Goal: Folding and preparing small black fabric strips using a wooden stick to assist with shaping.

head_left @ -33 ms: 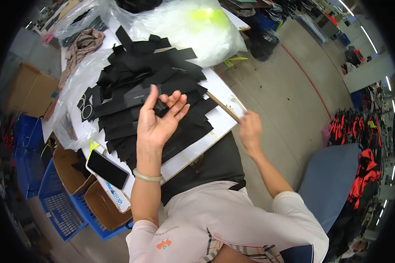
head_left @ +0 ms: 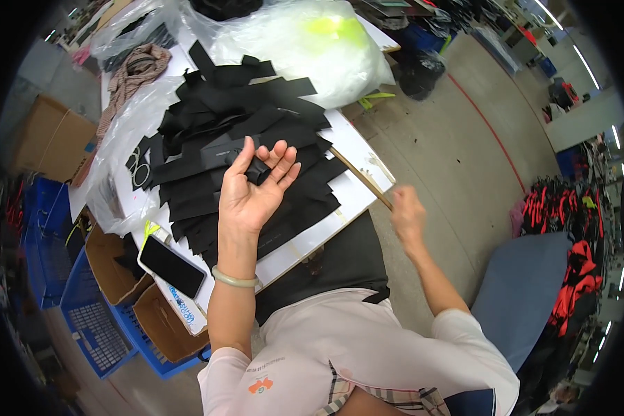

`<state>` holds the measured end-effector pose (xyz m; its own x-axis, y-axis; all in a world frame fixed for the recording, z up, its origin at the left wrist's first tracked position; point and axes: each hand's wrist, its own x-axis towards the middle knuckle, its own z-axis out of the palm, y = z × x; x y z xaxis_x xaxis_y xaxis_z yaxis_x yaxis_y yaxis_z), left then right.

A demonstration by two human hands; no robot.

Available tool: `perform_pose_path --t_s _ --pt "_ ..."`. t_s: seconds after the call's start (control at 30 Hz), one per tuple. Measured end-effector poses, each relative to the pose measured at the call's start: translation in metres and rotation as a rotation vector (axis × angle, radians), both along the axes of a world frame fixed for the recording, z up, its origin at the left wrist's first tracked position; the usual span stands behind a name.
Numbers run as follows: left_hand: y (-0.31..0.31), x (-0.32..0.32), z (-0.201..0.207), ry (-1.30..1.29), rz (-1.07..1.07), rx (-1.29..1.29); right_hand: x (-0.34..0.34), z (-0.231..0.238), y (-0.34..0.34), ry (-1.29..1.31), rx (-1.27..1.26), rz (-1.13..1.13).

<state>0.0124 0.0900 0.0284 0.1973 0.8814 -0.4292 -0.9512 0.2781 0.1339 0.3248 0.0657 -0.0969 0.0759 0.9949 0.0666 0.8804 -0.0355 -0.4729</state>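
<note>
My left hand [head_left: 251,191] is raised over a heap of black fabric strips [head_left: 222,166], palm up, fingers loosely bent and apart. Between its thumb and fingers shows a dark, rounded piece [head_left: 259,171]; whether the hand touches it I cannot tell. A narrow brown, stick-like strip [head_left: 360,175] runs from under the heap across the table edge. Its outer end meets my right hand [head_left: 408,211], which is closed and blurred beyond the right edge of the table; what its fingers hold is hidden.
On the white table [head_left: 340,211] lie a phone [head_left: 172,267], white rings [head_left: 140,168], clear plastic and a checked cloth [head_left: 137,75]. A big stuffed plastic bag [head_left: 319,52] fills the far side. Blue crates [head_left: 98,340] with cardboard boxes [head_left: 170,324] stand left, a grey-blue padded surface [head_left: 523,284] right.
My right hand has moved a little right and down, away from the table edge, and more of the brown strip shows. The left hand keeps nearly the same pose.
</note>
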Motion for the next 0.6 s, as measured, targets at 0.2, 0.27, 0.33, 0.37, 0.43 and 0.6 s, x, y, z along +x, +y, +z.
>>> perform_pose_path --t_s 0.2,0.27,0.33,0.37,0.43,0.6 --pt "0.005 -0.007 -0.018 -0.112 0.076 0.043 -0.032 -0.008 -0.015 -0.009 0.476 0.206" --pt "0.002 -0.008 -0.014 -0.133 0.123 -0.003 -0.040 -0.006 -0.018 0.075 0.293 0.189" --pt "0.001 -0.009 -0.017 -0.139 0.120 0.007 -0.029 0.002 -0.023 0.307 -0.052 0.069" --pt "-0.002 -0.013 -0.019 -0.145 0.137 0.014 -0.012 0.009 -0.030 0.363 -0.029 0.052" --pt "-0.001 -0.016 -0.019 -0.155 0.175 -0.006 0.019 0.031 -0.055 0.543 -0.019 0.031" --pt "0.001 -0.011 -0.007 -0.132 0.160 -0.037 0.010 0.089 -0.084 0.661 0.016 0.361"
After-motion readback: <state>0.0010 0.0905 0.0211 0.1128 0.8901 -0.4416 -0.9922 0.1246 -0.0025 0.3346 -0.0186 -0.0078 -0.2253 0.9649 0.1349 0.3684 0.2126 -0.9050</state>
